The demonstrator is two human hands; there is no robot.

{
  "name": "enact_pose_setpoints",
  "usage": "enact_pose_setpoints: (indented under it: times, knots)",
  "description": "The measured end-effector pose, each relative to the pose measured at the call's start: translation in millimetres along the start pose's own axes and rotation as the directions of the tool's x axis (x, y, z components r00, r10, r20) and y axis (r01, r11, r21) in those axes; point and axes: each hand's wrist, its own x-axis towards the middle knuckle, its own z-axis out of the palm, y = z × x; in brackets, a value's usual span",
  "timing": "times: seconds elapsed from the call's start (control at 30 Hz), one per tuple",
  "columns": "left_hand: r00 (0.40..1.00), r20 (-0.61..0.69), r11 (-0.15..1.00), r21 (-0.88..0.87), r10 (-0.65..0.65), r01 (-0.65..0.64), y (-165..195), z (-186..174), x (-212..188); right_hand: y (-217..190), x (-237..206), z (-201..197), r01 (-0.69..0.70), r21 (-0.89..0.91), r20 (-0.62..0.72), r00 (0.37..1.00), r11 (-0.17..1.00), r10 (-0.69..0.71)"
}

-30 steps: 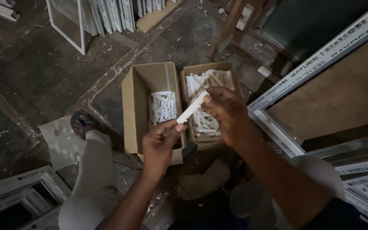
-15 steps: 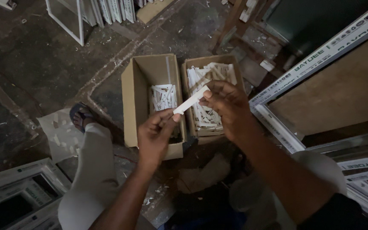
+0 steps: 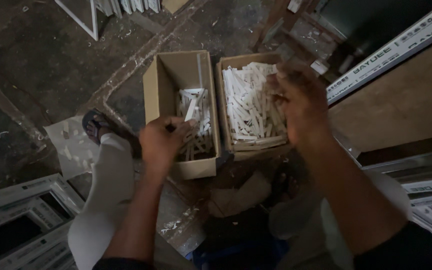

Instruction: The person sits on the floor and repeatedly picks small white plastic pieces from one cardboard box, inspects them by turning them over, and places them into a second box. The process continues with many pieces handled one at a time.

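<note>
A single head-worn camera looks steeply down from close above, facing forward over the person's knees to the dark floor (image 3: pixel 36 65). Both forearms enter from the bottom edge, and two open cardboard boxes (image 3: pixel 176 75) sit near the middle of the frame.

We see a dark, dusty concrete floor (image 3: pixel 41 75) strewn with pale chips and scraps, dimly lit. White window frames (image 3: pixel 16 220) lie at the lower left, more white profiles (image 3: pixel 391 50) run along the right over a brown board (image 3: pixel 401 105), and another frame (image 3: pixel 83 15) leans at the top edge.
</note>
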Motion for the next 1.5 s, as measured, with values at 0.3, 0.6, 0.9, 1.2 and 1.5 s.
enact_pose_setpoints:
  times: [0.3, 0.6, 0.9, 1.2, 1.5]
  knots:
    - [0.982, 0.165, 0.851, 0.526, -0.093, -0.008, -53.1, 27.2, 15.9, 9.4, 7.5, -14.6, -0.07, -0.09, 0.114, 0.99, 0.994, 0.08]
    - [0.973, -0.143, 0.971, 0.188, 0.179, -0.151, -7.2, 4.4, 4.4, 22.9, 24.0, -34.6, 0.046, 0.006, 0.053, 0.998, 0.999, -0.046]
    - [0.97, -0.183, 0.957, -0.209, 0.162, -0.2, 24.2, -32.8, -2.7, 108.5, 40.7, -37.4, 0.23, -0.78, 0.293, 0.956, 0.582, 0.015]
    - [0.981, -0.165, 0.971, -0.199, 0.103, -0.135, 24.1, -43.9, -3.8, 197.8, 75.4, -53.7, 0.179, -0.983, 0.184, 0.957, 0.039, 0.224]
    - [0.983, -0.147, 0.976, -0.17, 0.108, -0.132, 29.3, -35.0, -6.9, 258.7, 100.2, -68.0, 0.372, -0.924, 0.375, 0.927, 0.093, 0.022]
